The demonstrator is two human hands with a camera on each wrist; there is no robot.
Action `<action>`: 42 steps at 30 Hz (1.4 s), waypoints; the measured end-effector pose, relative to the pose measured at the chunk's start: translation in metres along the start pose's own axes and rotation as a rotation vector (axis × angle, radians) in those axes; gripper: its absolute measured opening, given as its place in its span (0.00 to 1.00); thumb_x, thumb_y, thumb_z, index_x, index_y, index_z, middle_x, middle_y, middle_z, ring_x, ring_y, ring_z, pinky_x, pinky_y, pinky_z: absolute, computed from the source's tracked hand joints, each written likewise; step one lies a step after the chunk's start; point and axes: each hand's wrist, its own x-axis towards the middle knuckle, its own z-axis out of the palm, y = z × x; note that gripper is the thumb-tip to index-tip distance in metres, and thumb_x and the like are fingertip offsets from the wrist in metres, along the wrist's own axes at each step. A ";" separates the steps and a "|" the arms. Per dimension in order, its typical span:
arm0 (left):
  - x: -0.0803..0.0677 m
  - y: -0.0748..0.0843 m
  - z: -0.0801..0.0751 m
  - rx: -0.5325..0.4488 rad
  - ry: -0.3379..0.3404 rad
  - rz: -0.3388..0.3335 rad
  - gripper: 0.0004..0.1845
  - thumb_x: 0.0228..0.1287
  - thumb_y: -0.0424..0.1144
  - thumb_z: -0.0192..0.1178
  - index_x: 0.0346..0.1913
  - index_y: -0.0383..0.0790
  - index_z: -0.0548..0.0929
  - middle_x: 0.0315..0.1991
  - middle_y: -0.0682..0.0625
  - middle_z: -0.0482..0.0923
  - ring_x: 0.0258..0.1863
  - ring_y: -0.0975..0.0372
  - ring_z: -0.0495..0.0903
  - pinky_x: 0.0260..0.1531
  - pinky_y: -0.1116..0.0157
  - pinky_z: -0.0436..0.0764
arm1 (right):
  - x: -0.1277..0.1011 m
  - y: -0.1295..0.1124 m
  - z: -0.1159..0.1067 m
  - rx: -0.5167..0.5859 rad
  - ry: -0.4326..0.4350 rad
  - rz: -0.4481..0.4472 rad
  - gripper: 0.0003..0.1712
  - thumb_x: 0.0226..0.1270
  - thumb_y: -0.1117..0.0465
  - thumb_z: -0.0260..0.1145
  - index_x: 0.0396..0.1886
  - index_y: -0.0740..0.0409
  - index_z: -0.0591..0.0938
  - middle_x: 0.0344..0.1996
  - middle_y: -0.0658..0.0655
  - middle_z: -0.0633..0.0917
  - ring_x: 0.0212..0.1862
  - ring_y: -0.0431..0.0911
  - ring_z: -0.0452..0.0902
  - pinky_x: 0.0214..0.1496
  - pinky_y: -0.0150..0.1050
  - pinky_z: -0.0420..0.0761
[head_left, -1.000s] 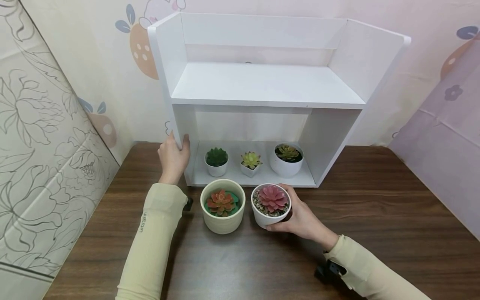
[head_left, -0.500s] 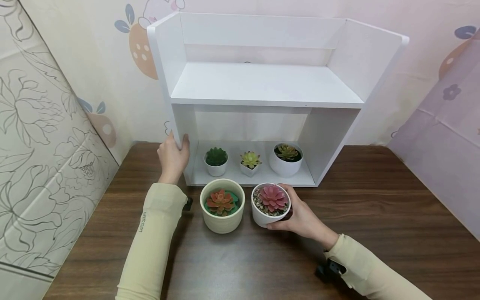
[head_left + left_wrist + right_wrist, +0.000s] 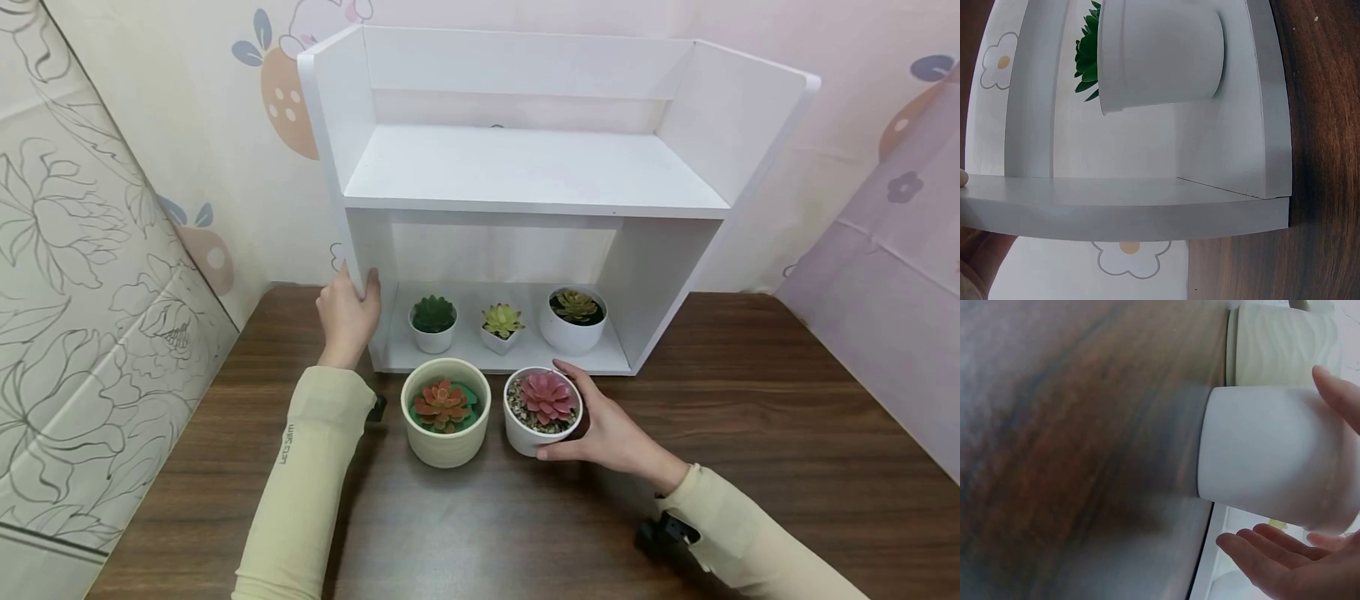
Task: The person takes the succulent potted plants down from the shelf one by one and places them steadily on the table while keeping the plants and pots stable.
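My left hand (image 3: 348,314) grips the left side panel of a white two-tier shelf (image 3: 540,206), thumb inside and fingers outside. Beside a white pot (image 3: 522,439) with a pink succulent (image 3: 548,397) is my right hand (image 3: 615,433). Its thumb lies at the near side of the pot, while the straight fingers (image 3: 1254,550) stand apart from the wall in the right wrist view. The pot is upright on the table just before the shelf. Left of it stands a cream pot (image 3: 446,450) with a reddish succulent (image 3: 442,406).
On the lower shelf stand a dark green succulent (image 3: 432,314), a yellow-green succulent (image 3: 501,320) in a small angular pot, and a larger round white pot (image 3: 572,337). A dark wooden table (image 3: 450,542) lies under everything, with a patterned wall behind.
My right hand has loosened from the white pot, its fingers straightening and moving slightly right. The left hand keeps its place on the shelf panel.
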 end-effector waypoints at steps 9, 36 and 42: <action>0.000 0.000 -0.001 0.005 0.000 -0.008 0.18 0.68 0.42 0.53 0.50 0.29 0.77 0.45 0.31 0.82 0.45 0.38 0.81 0.46 0.42 0.75 | 0.004 -0.006 -0.010 -0.031 -0.017 -0.030 0.62 0.39 0.48 0.82 0.72 0.56 0.59 0.62 0.60 0.75 0.62 0.54 0.72 0.64 0.57 0.66; -0.001 0.001 -0.001 -0.007 -0.004 -0.002 0.18 0.68 0.41 0.53 0.52 0.29 0.77 0.48 0.31 0.81 0.48 0.39 0.81 0.50 0.44 0.75 | 0.043 -0.065 -0.034 -0.120 -0.116 -0.127 0.57 0.46 0.42 0.77 0.72 0.53 0.60 0.70 0.56 0.66 0.68 0.56 0.65 0.68 0.51 0.66; -0.001 0.001 -0.001 -0.005 -0.010 -0.004 0.18 0.69 0.40 0.53 0.53 0.28 0.76 0.49 0.31 0.81 0.49 0.40 0.81 0.50 0.44 0.75 | 0.057 -0.079 -0.036 -0.155 -0.133 -0.148 0.56 0.47 0.42 0.77 0.72 0.56 0.59 0.69 0.57 0.67 0.69 0.55 0.65 0.68 0.48 0.66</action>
